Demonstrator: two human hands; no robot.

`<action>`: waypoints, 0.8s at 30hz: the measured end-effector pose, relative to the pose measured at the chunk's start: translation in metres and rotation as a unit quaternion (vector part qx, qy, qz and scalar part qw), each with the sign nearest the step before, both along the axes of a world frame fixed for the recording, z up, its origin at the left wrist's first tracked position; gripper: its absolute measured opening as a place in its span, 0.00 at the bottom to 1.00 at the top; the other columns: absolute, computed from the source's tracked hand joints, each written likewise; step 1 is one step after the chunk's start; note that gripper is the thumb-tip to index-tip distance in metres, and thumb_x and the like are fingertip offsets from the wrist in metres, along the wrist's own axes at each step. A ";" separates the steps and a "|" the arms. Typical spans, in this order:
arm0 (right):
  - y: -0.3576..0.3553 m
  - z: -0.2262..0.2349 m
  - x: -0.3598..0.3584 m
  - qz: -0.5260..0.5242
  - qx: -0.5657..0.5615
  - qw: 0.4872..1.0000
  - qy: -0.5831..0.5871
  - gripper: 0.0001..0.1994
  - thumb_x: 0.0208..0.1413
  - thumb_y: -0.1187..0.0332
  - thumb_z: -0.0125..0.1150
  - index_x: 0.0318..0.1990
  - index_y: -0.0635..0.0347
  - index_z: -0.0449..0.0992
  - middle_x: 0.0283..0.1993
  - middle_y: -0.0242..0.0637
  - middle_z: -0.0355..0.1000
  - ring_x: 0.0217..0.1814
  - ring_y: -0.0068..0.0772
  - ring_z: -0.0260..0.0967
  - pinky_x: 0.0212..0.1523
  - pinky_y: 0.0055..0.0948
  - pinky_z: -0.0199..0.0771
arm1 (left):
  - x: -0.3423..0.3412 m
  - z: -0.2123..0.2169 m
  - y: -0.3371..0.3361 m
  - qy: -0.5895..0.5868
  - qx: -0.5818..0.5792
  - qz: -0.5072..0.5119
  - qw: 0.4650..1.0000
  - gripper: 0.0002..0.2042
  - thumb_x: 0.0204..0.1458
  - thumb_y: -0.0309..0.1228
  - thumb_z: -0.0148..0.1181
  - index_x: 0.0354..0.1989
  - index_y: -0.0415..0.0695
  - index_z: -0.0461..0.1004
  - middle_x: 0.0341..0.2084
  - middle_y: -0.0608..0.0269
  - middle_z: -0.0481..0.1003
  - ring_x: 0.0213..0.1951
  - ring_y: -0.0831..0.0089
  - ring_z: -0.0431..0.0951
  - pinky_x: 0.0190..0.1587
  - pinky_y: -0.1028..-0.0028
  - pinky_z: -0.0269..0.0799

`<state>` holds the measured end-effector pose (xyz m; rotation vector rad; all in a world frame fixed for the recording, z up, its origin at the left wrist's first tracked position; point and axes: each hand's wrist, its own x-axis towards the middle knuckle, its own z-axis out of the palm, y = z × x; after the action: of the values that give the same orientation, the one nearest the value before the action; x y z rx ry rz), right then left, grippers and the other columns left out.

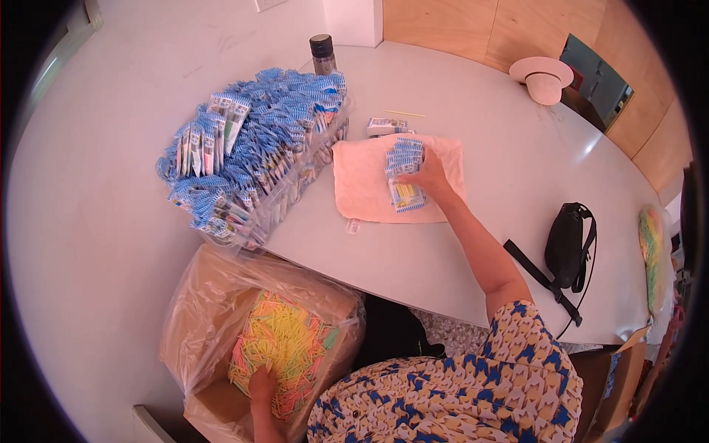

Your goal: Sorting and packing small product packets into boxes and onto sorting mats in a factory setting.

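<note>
My right hand [430, 179] rests on a small stack of blue-and-white packets [404, 171] lying on a pink cloth [362, 188] on the white table [480, 125]; its fingers press the stack. Down at the lower left, my left hand [262, 385] is buried in a heap of thin yellow, pink and green sticks [284, 343] inside a plastic-lined cardboard box [214, 288]; its fingers are hidden among the sticks. A big pile of the same blue packets [251, 151] fills the table's left end.
A dark-capped bottle [323, 54] stands behind the pile. A few loose packets [387, 126] and one yellow stick [405, 113] lie past the cloth. A white hat [543, 77] sits far right, a black strap bag [567, 244] near the front edge, a colourful bundle [651, 251] at the right rim.
</note>
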<state>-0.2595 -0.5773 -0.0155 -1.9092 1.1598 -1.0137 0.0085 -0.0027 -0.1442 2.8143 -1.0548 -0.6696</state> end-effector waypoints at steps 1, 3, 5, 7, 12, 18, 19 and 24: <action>-0.001 0.001 0.000 0.012 -0.001 1.000 -0.004 0.34 0.24 0.65 0.80 0.43 0.64 0.70 0.41 0.43 0.73 0.44 0.37 0.72 0.46 0.33 0.71 | 0.000 0.000 -0.002 0.003 -0.003 0.005 1.000 0.15 0.52 0.40 0.52 0.31 0.37 0.70 0.28 0.39 0.75 0.35 0.43 0.75 0.38 0.51 0.70; -0.001 -0.002 0.002 0.028 -0.001 1.000 -0.009 0.34 0.24 0.65 0.79 0.44 0.64 0.69 0.43 0.44 0.73 0.46 0.38 0.71 0.47 0.34 0.70 | 0.000 0.000 -0.001 0.006 -0.004 0.014 1.000 0.15 0.52 0.40 0.52 0.31 0.37 0.70 0.28 0.39 0.75 0.35 0.43 0.75 0.38 0.51 0.70; 0.000 -0.004 0.012 0.024 -0.058 0.998 -0.008 0.36 0.26 0.66 0.78 0.48 0.64 0.66 0.46 0.46 0.71 0.50 0.43 0.70 0.49 0.36 0.68 | 0.003 -0.001 0.002 0.006 0.000 0.018 1.000 0.15 0.52 0.40 0.52 0.32 0.37 0.70 0.29 0.40 0.75 0.36 0.43 0.75 0.39 0.51 0.70; 0.013 0.000 0.020 0.057 -0.055 0.997 0.011 0.37 0.27 0.67 0.77 0.50 0.63 0.63 0.46 0.47 0.71 0.50 0.46 0.69 0.50 0.37 0.68 | 0.001 0.003 0.007 0.009 0.001 0.038 0.999 0.15 0.52 0.40 0.51 0.33 0.37 0.70 0.30 0.40 0.75 0.36 0.43 0.76 0.39 0.51 0.70; 0.046 0.034 0.007 0.126 -0.105 0.980 0.109 0.37 0.31 0.69 0.73 0.54 0.60 0.61 0.49 0.50 0.70 0.52 0.50 0.68 0.51 0.38 0.67 | -0.005 0.003 -0.007 0.008 0.000 0.049 0.999 0.16 0.52 0.41 0.51 0.35 0.38 0.72 0.32 0.41 0.76 0.38 0.45 0.76 0.41 0.52 0.71; 0.057 0.056 0.024 0.128 -0.048 0.980 0.144 0.26 0.35 0.70 0.71 0.46 0.62 0.71 0.42 0.44 0.74 0.47 0.42 0.72 0.48 0.32 0.70 | -0.008 0.011 0.001 0.002 0.020 0.043 0.999 0.15 0.51 0.40 0.50 0.34 0.39 0.73 0.33 0.44 0.77 0.38 0.48 0.77 0.41 0.54 0.71; 0.058 0.055 0.026 0.134 -0.053 0.979 0.144 0.26 0.35 0.70 0.71 0.46 0.62 0.71 0.42 0.44 0.74 0.47 0.42 0.72 0.48 0.32 0.70 | -0.008 0.013 0.001 0.006 0.026 0.045 0.999 0.15 0.51 0.39 0.50 0.35 0.39 0.73 0.33 0.44 0.77 0.38 0.48 0.77 0.41 0.54 0.72; 0.045 0.031 0.016 0.113 -0.029 0.992 -0.039 0.22 0.38 0.74 0.69 0.45 0.64 0.72 0.39 0.34 0.75 0.40 0.24 0.72 0.42 0.26 0.72 | -0.006 0.007 0.000 0.020 0.026 0.053 0.998 0.15 0.51 0.39 0.50 0.37 0.40 0.74 0.34 0.45 0.77 0.39 0.50 0.78 0.42 0.53 0.72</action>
<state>-0.2440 -0.5323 0.0156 -1.9745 0.8562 -0.9970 0.0026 -0.0029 -0.1369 2.8643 -0.8862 -0.7497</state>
